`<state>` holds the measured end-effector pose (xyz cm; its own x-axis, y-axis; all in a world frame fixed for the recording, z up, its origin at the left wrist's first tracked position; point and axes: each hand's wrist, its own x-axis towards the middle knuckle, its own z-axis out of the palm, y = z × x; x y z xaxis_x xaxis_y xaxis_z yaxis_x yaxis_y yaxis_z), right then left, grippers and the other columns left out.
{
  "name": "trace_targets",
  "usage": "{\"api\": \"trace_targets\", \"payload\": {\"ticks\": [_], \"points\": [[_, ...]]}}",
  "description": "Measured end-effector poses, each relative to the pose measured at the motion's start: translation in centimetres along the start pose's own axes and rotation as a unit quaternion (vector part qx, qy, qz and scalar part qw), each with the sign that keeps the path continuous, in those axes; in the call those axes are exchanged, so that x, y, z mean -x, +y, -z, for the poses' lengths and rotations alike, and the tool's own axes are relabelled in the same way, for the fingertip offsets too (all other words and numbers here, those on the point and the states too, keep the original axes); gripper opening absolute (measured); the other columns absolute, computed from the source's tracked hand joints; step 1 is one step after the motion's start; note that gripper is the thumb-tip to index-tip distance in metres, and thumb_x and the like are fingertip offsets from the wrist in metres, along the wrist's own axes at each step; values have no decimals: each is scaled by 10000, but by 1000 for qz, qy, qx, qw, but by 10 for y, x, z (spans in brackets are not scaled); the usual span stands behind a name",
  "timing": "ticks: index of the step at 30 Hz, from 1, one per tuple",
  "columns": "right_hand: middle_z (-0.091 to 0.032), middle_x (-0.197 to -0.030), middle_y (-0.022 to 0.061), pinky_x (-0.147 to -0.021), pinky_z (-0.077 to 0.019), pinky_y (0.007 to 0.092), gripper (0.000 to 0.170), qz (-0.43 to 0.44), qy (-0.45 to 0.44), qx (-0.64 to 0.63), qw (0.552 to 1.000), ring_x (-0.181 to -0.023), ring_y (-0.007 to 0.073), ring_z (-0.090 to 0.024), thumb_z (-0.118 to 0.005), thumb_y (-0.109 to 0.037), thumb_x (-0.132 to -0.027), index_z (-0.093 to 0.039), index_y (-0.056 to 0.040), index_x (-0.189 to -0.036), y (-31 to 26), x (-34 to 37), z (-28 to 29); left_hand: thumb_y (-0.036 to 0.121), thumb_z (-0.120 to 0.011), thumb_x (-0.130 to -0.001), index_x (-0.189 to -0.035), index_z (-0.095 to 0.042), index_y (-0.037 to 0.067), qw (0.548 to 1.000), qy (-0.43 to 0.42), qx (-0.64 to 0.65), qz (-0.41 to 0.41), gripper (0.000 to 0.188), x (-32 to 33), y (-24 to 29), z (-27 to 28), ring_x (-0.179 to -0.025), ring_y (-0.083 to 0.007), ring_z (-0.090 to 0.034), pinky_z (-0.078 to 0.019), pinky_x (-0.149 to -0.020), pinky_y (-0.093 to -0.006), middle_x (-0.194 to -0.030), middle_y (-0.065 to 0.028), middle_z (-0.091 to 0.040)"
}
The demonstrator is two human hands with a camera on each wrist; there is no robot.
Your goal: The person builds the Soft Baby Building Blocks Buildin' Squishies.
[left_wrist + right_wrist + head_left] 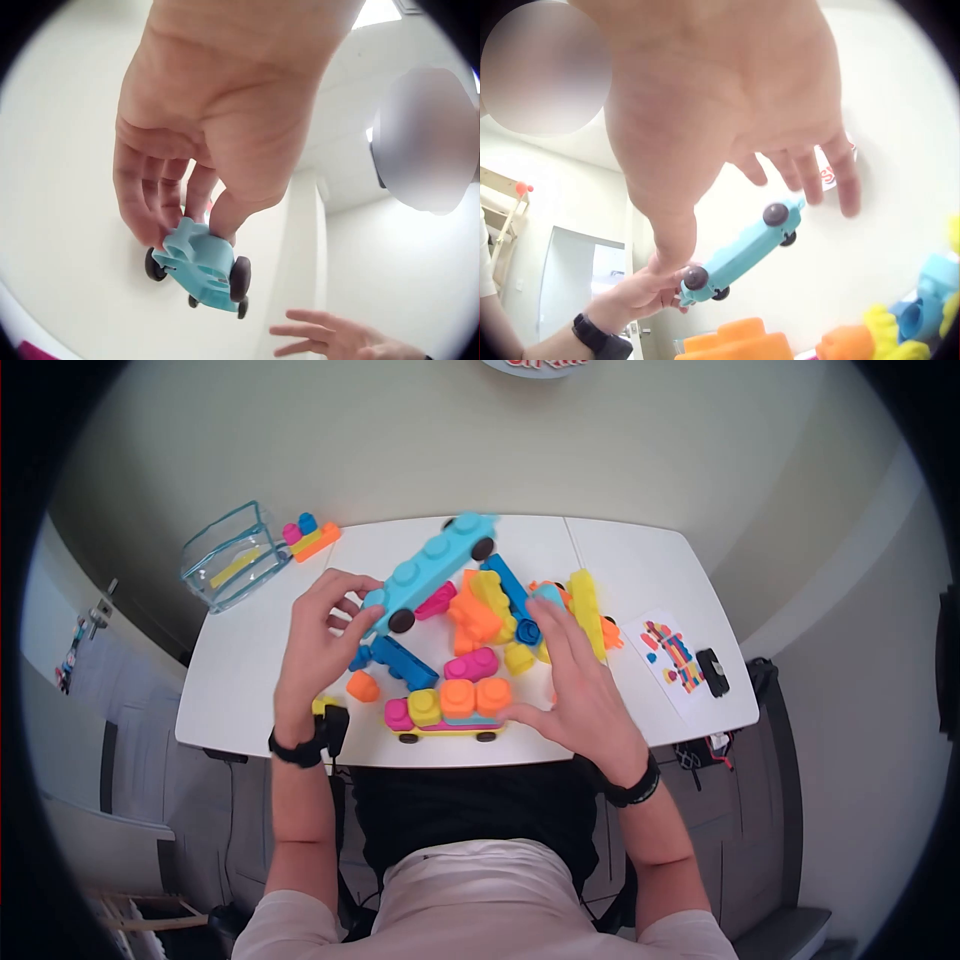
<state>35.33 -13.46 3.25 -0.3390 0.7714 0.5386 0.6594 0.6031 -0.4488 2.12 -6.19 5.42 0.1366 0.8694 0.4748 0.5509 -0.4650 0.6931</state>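
Observation:
My left hand (318, 635) pinches one end of a light blue wheeled block base (432, 568), holding it tilted above the table. In the left wrist view, the thumb and fingers grip the end of this base (202, 262), with its dark wheels showing. My right hand (590, 705) is held with fingers extended and nothing in its grasp, over the right side of the block pile. Near its thumb stands a yellow wheeled base (445, 733) carrying pink, yellow and orange blocks (459, 698).
Loose blocks crowd the middle of the white table (240, 690), among them a blue piece (405, 663) and a long yellow piece (584, 610). A clear zip bag (235, 565) and a small block stack (315, 542) lie back left. A picture sheet (655, 670) and a black object (712, 672) lie right.

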Motion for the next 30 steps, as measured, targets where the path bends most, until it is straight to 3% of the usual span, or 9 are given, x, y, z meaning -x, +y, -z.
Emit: {"api": "trace_targets", "payload": {"ticks": [5,11,15,16,20,25,27,29,30], "points": [[-320,-1764,285,-1229,-405,595,1125,59,83,2,995,-1511,533,-431,-937,-496,-812,-406,-76,-1711,-14,-5,13,-52,-806,-885,-1195,-757,32,992,-34,4,-125,325,25,45,-14,-899,-158,-662,-553,-733,-268,-1160,-89,-693],[-302,-1788,247,-1275,-322,627,1014,61,115,137,982,-1541,508,-400,-945,-425,-808,-497,-160,-1678,-17,-1,23,-21,-838,-895,-1219,-737,52,986,-67,16,-153,346,37,65,-30,-913,-217,-670,-573,-780,-332,-1194,-109,-649],[-514,-1632,134,-1293,-281,643,937,54,68,198,976,-1505,399,-471,-951,-388,-785,-570,-169,-1613,-28,1,28,-39,-836,-866,-1205,-733,48,976,-106,27,-186,365,39,64,-43,-960,-226,-653,-547,-836,-335,-1186,-108,-641],[-608,-1532,91,-1287,-293,642,871,62,39,205,976,-1464,344,-523,-945,-375,-791,-614,-172,-1571,-28,1,26,-32,-837,-872,-1202,-737,53,976,-133,48,-167,356,40,66,-46,-972,-224,-661,-551,-846,-336,-1189,-104,-642],[-697,-1261,33,-1237,-362,585,663,58,-16,168,984,-1256,238,-641,-936,-294,-815,-703,-130,-1414,-6,4,24,-10,-805,-934,-1237,-715,61,970,-167,110,-139,324,36,54,-50,-1025,-200,-709,-577,-870,-320,-1164,-94,-680],[-712,-1249,83,-1223,-387,544,620,-19,-37,186,982,-1250,295,-650,-953,-210,-799,-688,-93,-1347,15,0,36,16,-758,-998,-1280,-679,40,988,-115,65,-74,294,23,26,-7,-980,-195,-762,-600,-884,-325,-1041,-98,-769],[-719,-1231,101,-1211,-402,532,600,-31,-37,174,984,-1229,317,-659,-957,-184,-793,-681,-84,-1316,19,-4,38,6,-718,-1021,-1288,-676,31,990,-129,-14,55,271,20,1,15,-921,-209,-780,-601,-893,-329,-967,-94,-796],[-730,-1165,130,-1179,-431,526,596,-65,-39,118,990,-1164,353,-680,-969,-163,-780,-665,-74,-1285,15,-9,40,73,-810,-973,-1338,-678,37,977,-171,-61,109,391,27,-60,38,-999,-220,-777,-610,-883,-346,-1095,-112,-802],[-740,-1112,144,-1134,-461,524,609,-59,-24,117,991,-1114,367,-699,-980,-180,-775,-661,-65,-1281,14,-12,38,125,-874,-921,-1366,-680,43,956,-196,-179,124,493,35,-85,47,-1040,-222,-769,-616,-881,-353,-1163,-121,-794]]}}
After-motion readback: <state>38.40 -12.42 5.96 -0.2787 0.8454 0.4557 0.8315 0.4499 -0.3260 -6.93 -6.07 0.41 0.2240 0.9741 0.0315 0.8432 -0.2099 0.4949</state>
